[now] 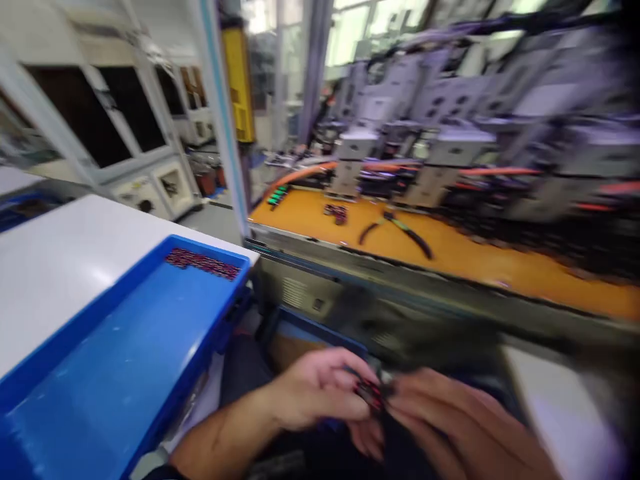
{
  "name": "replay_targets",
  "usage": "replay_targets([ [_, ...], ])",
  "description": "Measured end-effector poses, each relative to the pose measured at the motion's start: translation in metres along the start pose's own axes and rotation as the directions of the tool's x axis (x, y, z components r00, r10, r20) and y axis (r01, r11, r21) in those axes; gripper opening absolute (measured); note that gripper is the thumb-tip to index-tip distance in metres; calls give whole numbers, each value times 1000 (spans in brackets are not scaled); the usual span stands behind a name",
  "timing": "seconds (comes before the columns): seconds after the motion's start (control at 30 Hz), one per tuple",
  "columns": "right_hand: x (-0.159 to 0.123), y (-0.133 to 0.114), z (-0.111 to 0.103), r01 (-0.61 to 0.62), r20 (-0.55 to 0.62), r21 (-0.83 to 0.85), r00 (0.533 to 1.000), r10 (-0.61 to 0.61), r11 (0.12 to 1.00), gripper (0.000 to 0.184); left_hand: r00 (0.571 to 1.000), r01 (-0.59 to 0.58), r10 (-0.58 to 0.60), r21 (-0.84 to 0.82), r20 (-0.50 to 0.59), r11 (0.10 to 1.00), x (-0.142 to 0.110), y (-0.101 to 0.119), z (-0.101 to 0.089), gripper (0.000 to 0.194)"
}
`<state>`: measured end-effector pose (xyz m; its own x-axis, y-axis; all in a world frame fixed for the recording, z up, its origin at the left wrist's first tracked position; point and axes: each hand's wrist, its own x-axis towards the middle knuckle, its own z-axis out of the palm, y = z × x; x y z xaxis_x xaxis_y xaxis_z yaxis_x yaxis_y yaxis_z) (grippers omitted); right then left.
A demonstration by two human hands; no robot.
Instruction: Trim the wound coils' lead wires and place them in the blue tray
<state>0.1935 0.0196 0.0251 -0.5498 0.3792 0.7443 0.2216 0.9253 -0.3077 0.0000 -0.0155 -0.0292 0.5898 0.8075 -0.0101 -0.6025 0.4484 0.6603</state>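
Note:
My left hand point(325, 393) is closed, with thumb and fingers pinching a small red-and-black part point(369, 393) low in the middle of the view. Motion blur hides what kind of part it is. Close against its right side is my right hand point(445, 413), its fingers bent together at the part. Whatever those fingertips pinch is too smeared to name. Both hands are above my lap, in front of the machine's edge.
A blue tray point(127, 333) on the white table point(45, 267) at left holds rows of small dark red parts point(203, 263). On the orange bench surface point(310, 217) lie pliers point(395, 230), a few red-black parts point(336, 213) and green pieces point(278, 195). Metal fixtures point(440, 147) stand behind.

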Motion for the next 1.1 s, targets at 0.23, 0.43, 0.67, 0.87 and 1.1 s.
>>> replay_targets([
  [0.23, 14, -6, -11, 32, 34, -34, 999, -31, 999, 20, 980, 171, -169, -9, 108, 985, 5, 13, 10, 46],
  [0.43, 10, -8, -15, -66, -3, -54, 998, 66, 996, 15, 999, -52, 52, 137, 4, 989, 7, 12, 16, 21],
  [0.67, 2, -7, -5, -315, -132, 24, 940, 315, 949, 11, 941, -293, 334, 360, -56, 886, 9, 13, 21, 24],
  [0.87, 3, -16, 5, -453, -197, 207, 849, 490, 867, 11, 789, -431, 610, 645, -70, 631, 16, 15, 23, 22],
  [1.1, 7, -22, 10, -675, 263, 699, 550, 792, 237, 19, 783, -399, 622, 747, -25, 532, 16, 19, 16, 29],
])
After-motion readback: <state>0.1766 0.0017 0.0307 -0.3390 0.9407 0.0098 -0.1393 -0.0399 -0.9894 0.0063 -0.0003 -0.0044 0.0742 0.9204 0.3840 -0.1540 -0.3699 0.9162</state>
